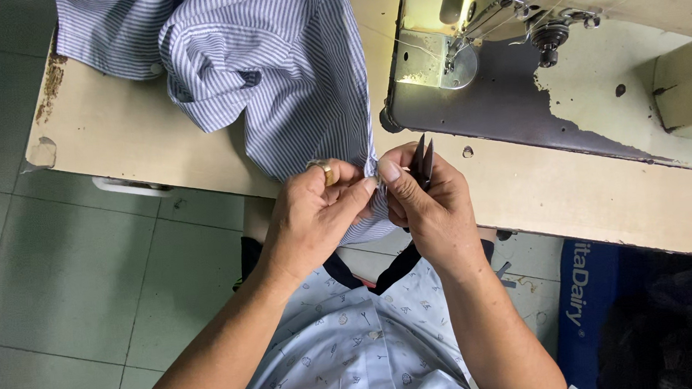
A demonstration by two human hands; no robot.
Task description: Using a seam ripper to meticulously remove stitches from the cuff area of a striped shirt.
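A blue-and-white striped shirt [274,63] lies bunched on the sewing table [134,135], with one part hanging over the front edge into my hands. My left hand [315,216], with a gold ring on one finger, pinches the striped cloth at the table's edge. My right hand [431,205] touches the same spot with thumb and forefinger and holds small dark thread snips [422,162], whose blades point up. The two hands meet, fingertips together.
A worn cream sewing machine [545,54] stands at the right on the table, its needle area lit by a lamp. Green floor tiles lie at the left. A blue bag [589,300] and dark cloth sit at the lower right.
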